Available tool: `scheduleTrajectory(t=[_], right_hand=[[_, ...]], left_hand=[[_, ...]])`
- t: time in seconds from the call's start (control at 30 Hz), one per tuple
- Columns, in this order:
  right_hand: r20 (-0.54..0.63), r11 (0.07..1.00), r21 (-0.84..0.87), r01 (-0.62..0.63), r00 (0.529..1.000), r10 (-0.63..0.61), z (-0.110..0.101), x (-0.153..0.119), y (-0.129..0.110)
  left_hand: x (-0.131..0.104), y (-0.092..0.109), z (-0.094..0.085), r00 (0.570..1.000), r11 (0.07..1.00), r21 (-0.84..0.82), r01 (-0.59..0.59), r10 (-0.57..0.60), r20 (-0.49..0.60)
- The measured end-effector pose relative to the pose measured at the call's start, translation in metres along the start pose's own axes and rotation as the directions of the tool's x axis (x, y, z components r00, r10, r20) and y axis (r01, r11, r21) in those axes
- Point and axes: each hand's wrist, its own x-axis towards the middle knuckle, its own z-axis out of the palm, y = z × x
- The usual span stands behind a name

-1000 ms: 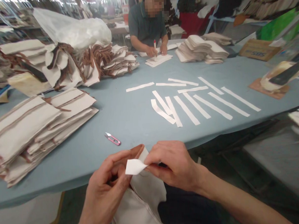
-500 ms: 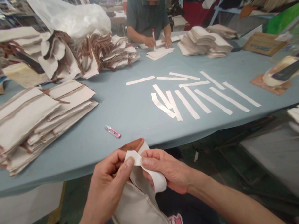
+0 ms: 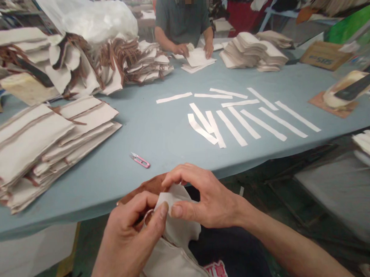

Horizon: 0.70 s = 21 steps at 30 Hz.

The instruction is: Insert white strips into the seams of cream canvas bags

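At the lower centre of the frame, we pinched a cream fabric piece (image 3: 180, 228) between the thumb and fingers of our left hand (image 3: 130, 234). Our right hand (image 3: 210, 200) arched over its upper edge, thumb and fingers parted; we could not tell whether they touched it. On the worktop (image 3: 160, 133), pink thread snips (image 3: 141, 161) lay left of centre, white strips (image 3: 232, 128) right.

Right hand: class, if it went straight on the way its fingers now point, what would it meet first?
Probably the pale cloth pinched by the left hand, just beyond the fingertips of the right hand; depth is unclear, so they may touch.
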Motion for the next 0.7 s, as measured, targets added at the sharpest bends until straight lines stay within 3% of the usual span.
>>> scheduleTrajectory(t=[0.13, 0.27, 0.37, 0.47, 0.57, 0.7], right_hand=[[0.063, 0.979, 0.159, -0.125, 0.991, 0.116, 0.016, 0.008, 0.004], [0.101, 0.922, 0.308, -0.235, 0.972, 0.214, 0.023, 0.009, 0.005], [0.121, 0.812, 0.478, -0.336, 0.940, 0.318, 0.033, 0.007, 0.007], [0.151, 0.687, 0.589, -0.426, 0.893, 0.425, 0.044, 0.003, 0.009], [0.178, 0.658, 0.580, -0.480, 0.863, 0.473, 0.050, 0.000, 0.010], [0.183, 0.625, 0.618, -0.477, 0.860, 0.476, 0.056, -0.003, 0.012]], left_hand=[[0.000, -0.017, -0.008, 0.994, 0.991, 0.071, -0.111, 0.110, 0.026], [-0.001, -0.021, -0.010, 0.993, 0.990, 0.082, -0.114, 0.114, 0.003], [-0.003, -0.013, -0.009, 0.998, 0.997, 0.068, -0.043, 0.046, -0.043], [-0.005, -0.008, -0.011, 0.999, 0.999, -0.003, 0.043, -0.043, -0.017], [-0.006, -0.012, -0.015, 0.990, 0.982, -0.127, 0.141, -0.138, 0.037], [-0.012, -0.021, -0.019, 0.980, 0.975, -0.099, 0.200, -0.201, 0.001]])
